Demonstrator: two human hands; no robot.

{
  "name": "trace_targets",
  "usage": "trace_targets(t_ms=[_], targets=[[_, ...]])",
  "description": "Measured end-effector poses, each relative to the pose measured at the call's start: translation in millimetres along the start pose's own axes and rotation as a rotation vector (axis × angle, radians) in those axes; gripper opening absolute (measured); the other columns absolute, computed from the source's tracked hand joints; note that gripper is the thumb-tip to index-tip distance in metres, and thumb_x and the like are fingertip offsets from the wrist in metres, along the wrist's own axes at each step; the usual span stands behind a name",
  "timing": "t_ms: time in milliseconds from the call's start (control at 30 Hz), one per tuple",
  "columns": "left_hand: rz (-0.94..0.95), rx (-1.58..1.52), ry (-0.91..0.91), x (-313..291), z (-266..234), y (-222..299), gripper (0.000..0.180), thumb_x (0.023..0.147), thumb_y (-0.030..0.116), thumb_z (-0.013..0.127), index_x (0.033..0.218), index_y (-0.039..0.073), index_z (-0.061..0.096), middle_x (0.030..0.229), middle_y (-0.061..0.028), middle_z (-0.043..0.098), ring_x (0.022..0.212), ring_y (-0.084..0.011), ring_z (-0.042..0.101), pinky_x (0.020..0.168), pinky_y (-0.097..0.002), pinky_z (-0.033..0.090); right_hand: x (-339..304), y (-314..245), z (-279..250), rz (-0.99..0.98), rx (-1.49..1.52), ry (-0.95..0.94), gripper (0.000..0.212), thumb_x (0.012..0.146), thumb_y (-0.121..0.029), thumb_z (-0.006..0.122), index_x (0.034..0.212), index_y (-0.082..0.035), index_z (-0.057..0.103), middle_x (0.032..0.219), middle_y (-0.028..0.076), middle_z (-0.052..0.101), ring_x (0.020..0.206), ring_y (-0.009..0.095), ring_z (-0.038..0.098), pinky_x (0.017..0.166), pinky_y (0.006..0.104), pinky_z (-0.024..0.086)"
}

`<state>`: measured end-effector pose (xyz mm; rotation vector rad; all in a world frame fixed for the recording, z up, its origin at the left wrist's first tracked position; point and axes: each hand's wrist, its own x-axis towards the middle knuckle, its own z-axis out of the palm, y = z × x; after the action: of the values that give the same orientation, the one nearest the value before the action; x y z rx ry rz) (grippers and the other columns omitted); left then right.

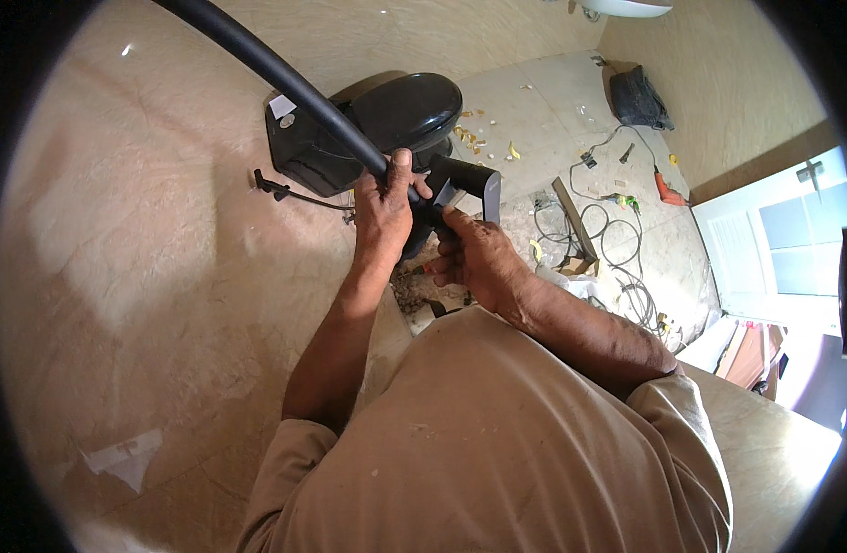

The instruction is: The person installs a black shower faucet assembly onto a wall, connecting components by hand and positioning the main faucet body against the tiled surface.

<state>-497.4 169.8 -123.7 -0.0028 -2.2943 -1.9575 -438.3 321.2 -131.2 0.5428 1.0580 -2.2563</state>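
Note:
A long black pipe (285, 78) slants down from the upper left to my hands. My left hand (384, 217) is closed around its lower end, thumb lying along the top. Joined to or touching that end is a black angular fitting (467, 175) with a flat, squared loop. My right hand (486, 261) pinches the dark part just below the loop, thumb on top and fingers curled beneath. My hands partly hide the joint between pipe and fitting. Just beyond the pipe stands a black toilet (409, 109) with its lid down.
A thin black hose with a spray head (274, 187) hangs by the left wall. On the floor to the right lie coiled cables (617, 240), a long narrow strip (575, 219), an orange power tool (669, 189), and a black bag (640, 97). A white door (764, 240) stands at the right.

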Motion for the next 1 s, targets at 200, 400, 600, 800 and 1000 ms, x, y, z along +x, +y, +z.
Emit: trace_targets(t_ms=[200, 400, 600, 800, 1000], targets=[[-0.006, -0.007, 0.032, 1, 2, -4, 0.054, 0.104, 0.051, 0.056, 0.092, -0.001, 0.061, 0.063, -0.0063, 0.064, 0.067, -0.0169, 0.061, 0.079, -0.0344, 0.05, 1, -11, -10, -0.285, -0.83, 0.053, 0.04, 0.102, -0.039, 0.06, 0.1, 0.001, 0.057, 0.08, 0.018, 0.066, 0.071, 0.035, 0.07, 0.063, 0.0445, 0.058], [-0.011, 0.005, 0.048, -3, 2, -12, 0.052, 0.104, 0.048, 0.058, 0.093, -0.002, 0.061, 0.063, -0.0058, 0.062, 0.066, -0.0156, 0.062, 0.073, -0.0322, 0.051, -4, -12, -1, -0.567, -1.633, 0.168, 0.044, 0.101, -0.04, 0.059, 0.101, 0.005, 0.06, 0.087, 0.026, 0.07, 0.084, 0.042, 0.072, 0.07, 0.051, 0.058], [0.002, 0.037, 0.051, -7, 2, -22, 0.05, 0.104, 0.046, 0.058, 0.091, -0.002, 0.06, 0.065, -0.0058, 0.063, 0.066, -0.0156, 0.062, 0.073, -0.0327, 0.051, 11, 3, -25, -0.787, -1.778, 0.035, 0.039, 0.101, -0.033, 0.058, 0.105, 0.006, 0.06, 0.088, 0.024, 0.066, 0.077, 0.04, 0.07, 0.064, 0.0504, 0.057], [-0.008, -0.004, 0.039, -10, 2, -21, 0.043, 0.103, 0.041, 0.061, 0.091, 0.0, 0.057, 0.066, -0.0051, 0.062, 0.067, -0.0133, 0.061, 0.071, -0.0316, 0.05, 42, 22, -35, -0.997, -1.668, -0.04, 0.036, 0.1, -0.033, 0.062, 0.113, -0.001, 0.06, 0.087, 0.021, 0.061, 0.066, 0.035, 0.064, 0.053, 0.0481, 0.051], [0.027, -0.034, 0.072, -9, 1, -18, 0.04, 0.104, 0.038, 0.061, 0.092, 0.0, 0.056, 0.068, -0.0049, 0.061, 0.068, -0.0126, 0.06, 0.072, -0.0308, 0.049, 35, 4, -23, 0.229, -0.278, 0.028, 0.043, 0.105, -0.047, 0.046, 0.1, -0.005, 0.052, 0.066, 0.004, 0.046, 0.048, 0.019, 0.048, 0.04, 0.035, 0.037]])
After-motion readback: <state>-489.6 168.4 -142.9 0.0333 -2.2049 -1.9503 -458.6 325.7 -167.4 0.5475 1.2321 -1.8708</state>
